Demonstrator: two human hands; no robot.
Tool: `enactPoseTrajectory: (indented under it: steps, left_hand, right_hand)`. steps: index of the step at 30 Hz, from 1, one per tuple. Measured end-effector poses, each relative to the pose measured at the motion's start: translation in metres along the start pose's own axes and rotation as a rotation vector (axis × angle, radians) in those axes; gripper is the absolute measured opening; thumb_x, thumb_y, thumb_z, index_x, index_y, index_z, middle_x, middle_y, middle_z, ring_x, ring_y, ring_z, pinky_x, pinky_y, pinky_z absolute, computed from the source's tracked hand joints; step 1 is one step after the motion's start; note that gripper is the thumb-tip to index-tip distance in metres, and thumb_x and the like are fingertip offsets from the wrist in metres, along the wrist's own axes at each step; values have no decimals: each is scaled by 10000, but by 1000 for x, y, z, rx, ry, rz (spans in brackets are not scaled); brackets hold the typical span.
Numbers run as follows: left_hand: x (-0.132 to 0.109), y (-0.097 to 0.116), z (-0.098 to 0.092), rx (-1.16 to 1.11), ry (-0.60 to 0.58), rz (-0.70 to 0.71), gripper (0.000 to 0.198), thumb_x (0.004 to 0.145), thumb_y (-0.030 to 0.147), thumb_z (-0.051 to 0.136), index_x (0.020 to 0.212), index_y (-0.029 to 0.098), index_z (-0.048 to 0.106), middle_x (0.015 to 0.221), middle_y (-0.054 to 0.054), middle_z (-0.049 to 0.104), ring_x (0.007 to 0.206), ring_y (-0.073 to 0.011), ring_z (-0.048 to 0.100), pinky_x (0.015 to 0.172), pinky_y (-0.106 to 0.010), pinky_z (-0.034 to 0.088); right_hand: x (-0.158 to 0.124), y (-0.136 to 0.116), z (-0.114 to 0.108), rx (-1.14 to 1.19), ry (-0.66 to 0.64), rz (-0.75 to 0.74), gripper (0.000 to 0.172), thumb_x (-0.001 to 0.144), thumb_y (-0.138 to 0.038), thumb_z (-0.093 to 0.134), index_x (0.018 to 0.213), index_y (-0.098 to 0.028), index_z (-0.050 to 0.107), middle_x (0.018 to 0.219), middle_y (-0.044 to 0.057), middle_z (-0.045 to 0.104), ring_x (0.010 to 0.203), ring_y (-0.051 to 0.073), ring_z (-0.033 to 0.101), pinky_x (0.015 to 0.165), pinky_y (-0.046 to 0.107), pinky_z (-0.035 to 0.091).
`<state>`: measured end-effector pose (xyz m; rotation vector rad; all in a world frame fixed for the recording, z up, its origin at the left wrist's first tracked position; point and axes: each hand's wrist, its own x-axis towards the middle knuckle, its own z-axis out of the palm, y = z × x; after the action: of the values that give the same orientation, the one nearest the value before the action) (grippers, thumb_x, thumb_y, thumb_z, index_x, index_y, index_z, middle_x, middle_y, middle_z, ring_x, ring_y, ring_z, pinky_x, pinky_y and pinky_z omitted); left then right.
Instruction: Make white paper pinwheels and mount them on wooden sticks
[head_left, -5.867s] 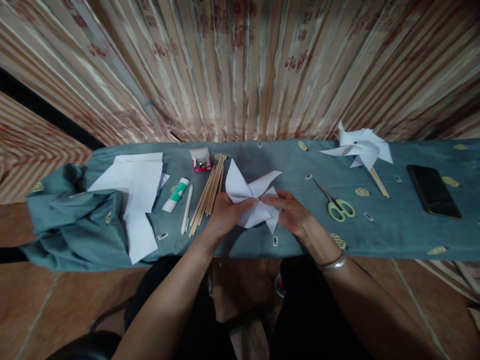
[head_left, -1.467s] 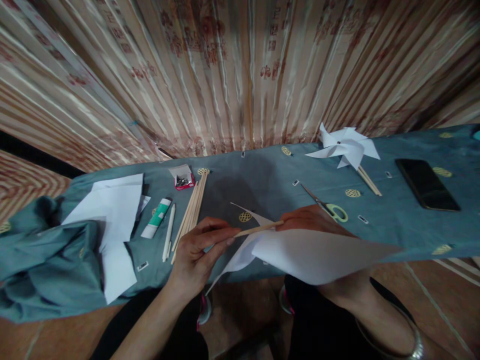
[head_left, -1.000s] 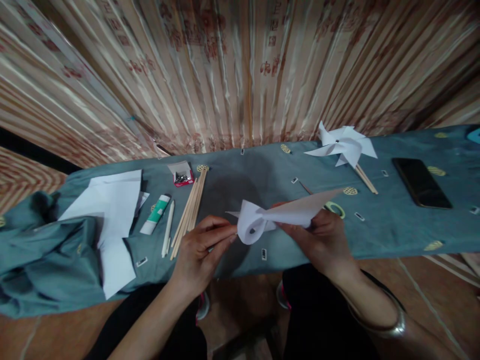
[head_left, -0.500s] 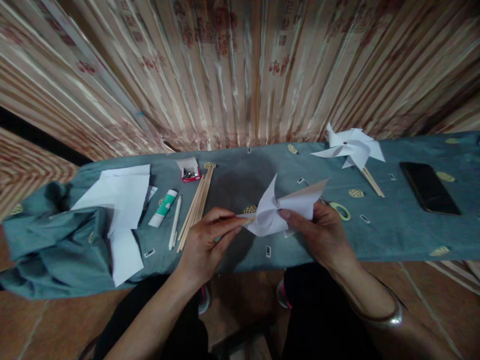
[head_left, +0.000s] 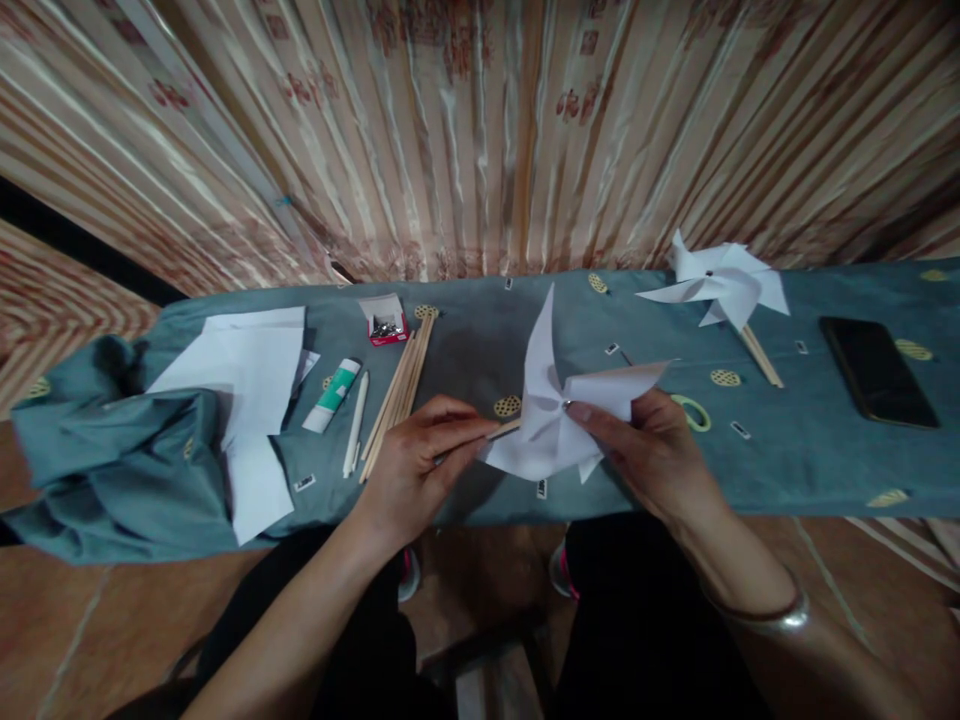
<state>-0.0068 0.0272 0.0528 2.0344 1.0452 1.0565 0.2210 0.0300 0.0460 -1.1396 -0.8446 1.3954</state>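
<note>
The left hand (head_left: 416,460) pinches a wooden stick (head_left: 504,429) between thumb and fingers, and the right hand (head_left: 664,455) is clamped on the white paper pinwheel (head_left: 546,435), its thumb by the silver pin (head_left: 568,404) at the middle. The hands are apart, with most of the pinwheel in the gap between them, above the bench (head_left: 465,350); the stick runs from the left fingertips to behind the paper.

About six seconds ago both hands gripped the paper itself, thumbs meeting at its centre, and no stick showed between them. A second and a half ago the stick lay across the side facing the camera; a second ago the pinwheel stood nearly edge-on. Since then it has swung round, so its curled blades and pin now face the camera (one blade points up and away from the hands).

The scissors (head_left: 694,412), fully visible six seconds ago beyond the right hand, are now partly hidden by that hand and the paper. Around them little has changed: the loose sticks (head_left: 401,390) lie just beside the left hand, the pen (head_left: 357,425) farther to its left, and the other pinwheel (head_left: 724,283) rests beyond the right hand.
</note>
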Motion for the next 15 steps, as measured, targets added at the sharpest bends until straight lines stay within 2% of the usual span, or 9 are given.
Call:
enactPoseTrajectory:
  steps: [4,9,15]
  left_hand:
    - [0,2,0,-173,-21,-155,184,860,134,671,982,204,789,903,-55,695,806,-116,661,712,-191,525]
    - [1,7,0,-464,-102,-379,192,871,192,640,975,223,799,836,-35,647,562,-55,518,486,-157,414]
    - [1,7,3,-619,-146,-479,205,842,218,660,988,248,800,854,-40,636,598,-68,514,505,-161,409]
  right_hand:
    - [1,-1,-3,-17,-23,21,230,629,-308,892,813,-248,769,779,-14,782,610,120,676,550,207,544]
    - [1,-6,-5,-10,-10,74,250,581,-317,911,776,-239,774,759,-3,779,602,133,677,530,223,545]
    - [2,-10,-4,15,-21,68,242,573,-324,909,749,-236,768,758,2,780,603,146,681,545,249,556]
